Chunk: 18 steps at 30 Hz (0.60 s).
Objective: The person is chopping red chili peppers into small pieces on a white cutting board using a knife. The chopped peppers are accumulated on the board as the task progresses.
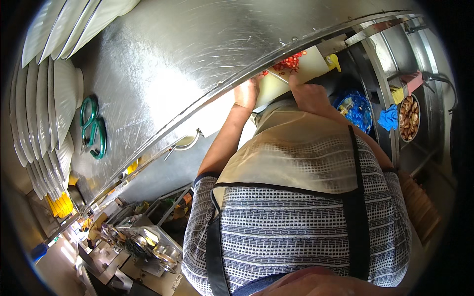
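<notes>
Small sliced red chilli peppers [288,63] lie in a heap on a pale cutting board [311,68], partly covered by the steel shelf edge. My right hand [311,97] is on the board's near side, closed on a knife whose thin blade [278,77] lies beside the slices; the handle is hidden by the hand. To the left, my left hand [246,92] rests at the board with its fingertips near more red pieces [264,73]. Its fingers are partly hidden by the shelf edge, and whether they grip anything cannot be told.
Above the board runs a scratched steel shelf [155,66] with green-handled scissors [92,127] and stacked white dishes [40,107]. On the right are a yellow-handled object [334,63], a blue plastic bag [354,111], a crumpled blue cloth or glove [389,117] and a bowl of brown pieces, perhaps mushrooms [409,118].
</notes>
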Each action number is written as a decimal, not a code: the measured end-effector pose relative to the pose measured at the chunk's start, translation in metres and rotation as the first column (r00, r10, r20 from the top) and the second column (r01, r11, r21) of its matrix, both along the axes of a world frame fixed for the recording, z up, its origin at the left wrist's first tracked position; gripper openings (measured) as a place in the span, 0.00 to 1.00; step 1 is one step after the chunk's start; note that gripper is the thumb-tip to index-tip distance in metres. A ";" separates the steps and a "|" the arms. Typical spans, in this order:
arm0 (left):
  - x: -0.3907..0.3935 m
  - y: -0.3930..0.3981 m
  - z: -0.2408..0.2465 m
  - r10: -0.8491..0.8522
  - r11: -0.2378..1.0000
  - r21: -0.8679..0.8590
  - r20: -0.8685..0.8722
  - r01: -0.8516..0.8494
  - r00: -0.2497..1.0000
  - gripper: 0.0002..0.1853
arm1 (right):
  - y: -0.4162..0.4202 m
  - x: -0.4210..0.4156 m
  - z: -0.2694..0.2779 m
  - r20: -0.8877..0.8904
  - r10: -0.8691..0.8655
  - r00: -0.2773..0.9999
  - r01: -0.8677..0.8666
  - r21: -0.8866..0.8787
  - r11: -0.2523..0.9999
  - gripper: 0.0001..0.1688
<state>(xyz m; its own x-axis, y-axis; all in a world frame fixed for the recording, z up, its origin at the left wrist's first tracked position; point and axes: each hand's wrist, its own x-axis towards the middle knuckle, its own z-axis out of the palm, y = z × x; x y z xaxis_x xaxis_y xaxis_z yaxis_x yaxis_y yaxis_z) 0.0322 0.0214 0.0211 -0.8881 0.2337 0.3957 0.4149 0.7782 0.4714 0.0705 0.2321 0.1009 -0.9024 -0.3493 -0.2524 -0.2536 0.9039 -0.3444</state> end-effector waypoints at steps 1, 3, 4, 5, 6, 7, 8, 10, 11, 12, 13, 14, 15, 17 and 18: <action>0.000 0.001 0.001 -0.005 1.000 -0.006 0.006 0.005 1.000 0.04 | -0.001 0.000 -0.001 -0.002 0.006 1.000 -0.006 0.016 1.000 0.08; 0.002 0.000 0.002 -0.010 1.000 -0.022 0.018 0.011 1.000 0.05 | -0.008 0.001 -0.003 -0.029 -0.066 0.997 0.066 -0.019 0.998 0.08; 0.002 -0.001 0.001 0.000 1.000 -0.019 0.029 0.000 1.000 0.05 | -0.011 0.001 -0.004 -0.041 -0.100 0.994 0.099 -0.038 0.994 0.08; 0.001 -0.002 0.001 0.011 1.000 -0.015 0.039 -0.010 0.999 0.05 | -0.013 -0.001 -0.013 -0.087 -0.081 0.993 0.075 -0.062 0.995 0.08; 0.001 0.000 0.000 0.003 1.000 -0.009 0.048 -0.003 0.999 0.05 | -0.012 -0.003 -0.027 -0.136 -0.079 0.988 0.068 -0.082 0.994 0.07; 0.000 0.000 0.001 -0.003 1.000 -0.008 0.047 0.004 0.999 0.05 | -0.010 -0.007 -0.034 -0.197 -0.069 0.978 0.049 -0.105 0.993 0.07; 0.001 0.000 0.002 -0.011 1.000 -0.006 0.046 0.011 0.999 0.06 | -0.006 -0.007 -0.038 -0.188 -0.062 0.980 0.038 -0.128 0.991 0.07; -0.001 -0.004 -0.003 -0.008 1.000 0.012 -0.026 0.008 1.000 0.06 | -0.003 -0.013 -0.037 -0.178 -0.044 0.983 0.011 -0.181 0.983 0.07; -0.003 -0.004 -0.006 -0.009 1.000 0.027 -0.031 0.010 0.999 0.06 | -0.003 -0.013 -0.035 -0.201 -0.039 0.979 0.006 -0.160 0.987 0.07; 0.000 -0.004 -0.005 -0.004 0.999 0.045 -0.025 0.005 1.000 0.06 | -0.003 -0.009 -0.030 -0.214 -0.027 0.977 -0.002 -0.134 0.991 0.07; 0.001 -0.004 -0.005 0.000 0.998 0.063 -0.020 0.001 1.000 0.06 | -0.004 -0.006 -0.025 -0.226 -0.015 0.974 -0.010 -0.108 0.994 0.07; 0.000 -0.006 -0.004 0.006 0.998 0.065 -0.007 -0.005 1.000 0.06 | -0.003 -0.006 -0.019 -0.218 0.002 0.976 -0.021 -0.086 0.996 0.07; 0.000 -0.005 -0.005 0.006 0.998 0.055 -0.023 -0.005 1.000 0.06 | -0.001 -0.005 -0.010 -0.206 0.015 0.978 -0.028 -0.062 0.998 0.07; 0.000 -0.004 -0.005 0.008 0.999 0.033 -0.056 -0.006 0.998 0.06 | 0.002 -0.001 -0.006 -0.182 0.035 0.983 -0.041 -0.031 0.999 0.07; 0.000 -0.003 -0.002 0.008 0.999 0.035 -0.041 -0.006 0.999 0.06 | 0.004 0.001 -0.009 -0.170 0.038 0.985 -0.043 -0.026 0.999 0.08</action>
